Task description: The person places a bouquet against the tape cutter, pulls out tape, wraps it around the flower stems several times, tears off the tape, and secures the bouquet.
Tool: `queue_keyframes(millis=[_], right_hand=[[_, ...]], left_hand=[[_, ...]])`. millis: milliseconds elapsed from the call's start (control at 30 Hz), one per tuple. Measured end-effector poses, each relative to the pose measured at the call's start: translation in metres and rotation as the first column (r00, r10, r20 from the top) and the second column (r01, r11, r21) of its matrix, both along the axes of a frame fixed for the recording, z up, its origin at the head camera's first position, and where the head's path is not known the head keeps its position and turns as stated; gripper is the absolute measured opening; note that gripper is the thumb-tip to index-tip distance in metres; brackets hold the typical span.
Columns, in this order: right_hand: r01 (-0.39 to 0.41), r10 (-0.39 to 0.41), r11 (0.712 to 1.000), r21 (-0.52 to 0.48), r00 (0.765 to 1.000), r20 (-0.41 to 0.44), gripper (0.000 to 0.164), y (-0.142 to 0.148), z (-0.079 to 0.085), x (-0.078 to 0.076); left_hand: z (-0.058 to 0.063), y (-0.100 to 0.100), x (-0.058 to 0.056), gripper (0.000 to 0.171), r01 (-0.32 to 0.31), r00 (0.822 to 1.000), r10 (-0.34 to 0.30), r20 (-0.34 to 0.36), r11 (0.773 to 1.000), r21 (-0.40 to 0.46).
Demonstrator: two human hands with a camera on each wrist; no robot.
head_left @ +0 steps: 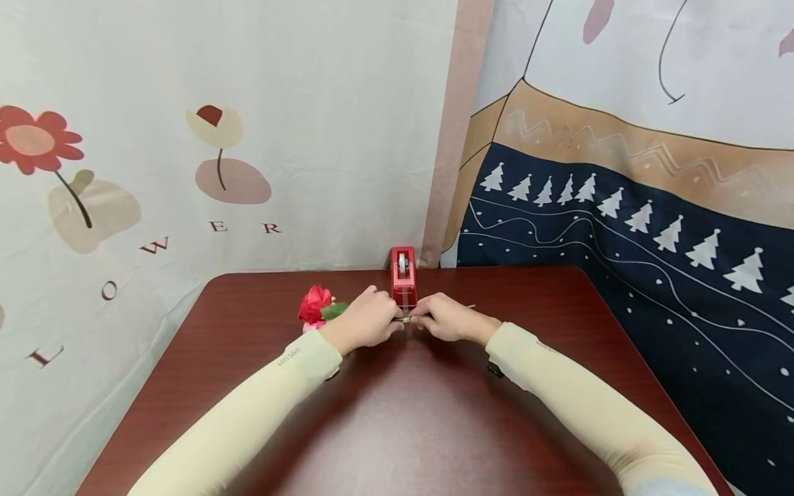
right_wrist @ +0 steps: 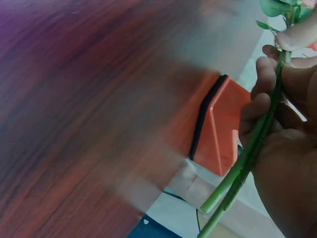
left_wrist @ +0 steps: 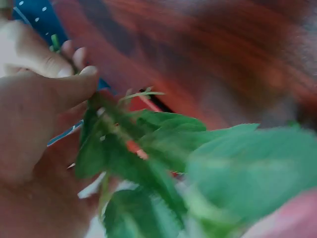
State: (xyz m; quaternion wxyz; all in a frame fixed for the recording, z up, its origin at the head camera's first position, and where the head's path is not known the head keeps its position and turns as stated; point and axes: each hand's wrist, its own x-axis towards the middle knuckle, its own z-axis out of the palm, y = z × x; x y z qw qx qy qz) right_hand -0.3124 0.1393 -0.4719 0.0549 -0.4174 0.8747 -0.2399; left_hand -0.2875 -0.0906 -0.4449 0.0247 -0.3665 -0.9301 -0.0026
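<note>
Green flower stems (right_wrist: 255,144) lie across the middle of the work, and both hands grip them. My left hand (head_left: 370,318) holds the stems just below the leaves (left_wrist: 228,173). Past that hand, at the left, show a red flower (head_left: 315,303) and a pink flower (head_left: 310,326). Fingers and thumb of my right hand (head_left: 449,318) pinch the same stems close to the left hand, and the cut ends stick out beyond its palm. Right behind the hands stands a red tape dispenser (head_left: 403,275). A clear tape strip (head_left: 406,297) runs from its front toward the stems between the fingers.
The dark red wooden table (head_left: 428,413) reaches back to a pale printed curtain (head_left: 347,138). A navy cloth with white trees (head_left: 620,255) hangs along the right side. The dispenser stands near the table's back edge.
</note>
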Motion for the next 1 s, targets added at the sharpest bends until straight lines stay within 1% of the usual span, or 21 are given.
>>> queue_keyframes(millis=[33, 100, 167, 233, 333, 400, 467, 533, 633, 733, 867, 1000], right_hand=[[-0.002, 0.002, 1.000, -0.006, 1.000, -0.015, 0.017, 0.001, -0.001, 0.001], [0.002, -0.003, 1.000, -0.018, 0.999, -0.033, 0.017, 0.003, -0.004, 0.003], [0.007, -0.008, 0.999, -0.032, 0.999, -0.049, 0.018, 0.004, -0.006, 0.005], [0.006, -0.009, 0.999, -0.044, 0.998, -0.068, 0.019, 0.003, -0.007, 0.006], [0.003, -0.007, 0.999, -0.053, 0.996, -0.091, 0.022, 0.002, -0.010, 0.007], [0.008, -0.013, 0.999, -0.052, 0.995, -0.096, 0.022, 0.002, -0.011, 0.007], [0.022, -0.027, 0.998, -0.058, 0.996, -0.090, 0.023, 0.002, -0.012, 0.008], [0.042, -0.047, 0.997, -0.067, 0.995, -0.084, 0.023, 0.002, -0.012, 0.008], [0.058, -0.066, 0.994, -0.089, 0.994, -0.089, 0.023, 0.003, -0.013, 0.009], [0.062, -0.073, 0.993, -0.104, 0.992, -0.101, 0.022, 0.003, -0.012, 0.009], [0.081, -0.091, 0.992, -0.102, 0.991, -0.096, 0.020, 0.003, -0.010, 0.008], [0.103, -0.108, 0.991, -0.080, 0.992, -0.065, 0.020, 0.003, -0.009, 0.006]], left_hand=[[0.002, 0.001, -0.002, 0.013, -0.011, 0.999, 0.011, 0.047, 1.000, -0.004], [0.005, 0.003, -0.005, 0.014, -0.031, 0.990, 0.031, 0.139, 1.000, -0.004], [0.009, 0.004, -0.008, 0.015, -0.050, 0.975, 0.049, 0.217, 0.999, 0.000], [0.013, 0.004, -0.011, 0.018, -0.062, 0.956, 0.058, 0.287, 0.998, 0.005], [0.016, 0.003, -0.014, 0.023, -0.069, 0.934, 0.062, 0.352, 0.998, 0.009], [0.016, 0.003, -0.015, 0.024, -0.068, 0.930, 0.058, 0.362, 0.998, 0.015], [0.015, 0.004, -0.015, 0.022, -0.067, 0.940, 0.055, 0.338, 0.998, 0.022], [0.014, 0.005, -0.014, 0.018, -0.066, 0.954, 0.056, 0.295, 0.997, 0.026], [0.011, 0.007, -0.013, 0.014, -0.053, 0.977, 0.048, 0.207, 0.998, 0.019], [0.007, 0.007, -0.012, 0.012, -0.032, 0.993, 0.031, 0.116, 0.999, 0.004], [0.003, 0.006, -0.008, 0.015, -0.008, 0.999, 0.008, 0.031, 1.000, 0.001], [-0.001, 0.004, -0.006, 0.017, 0.024, 0.999, -0.024, -0.045, 1.000, 0.006]])
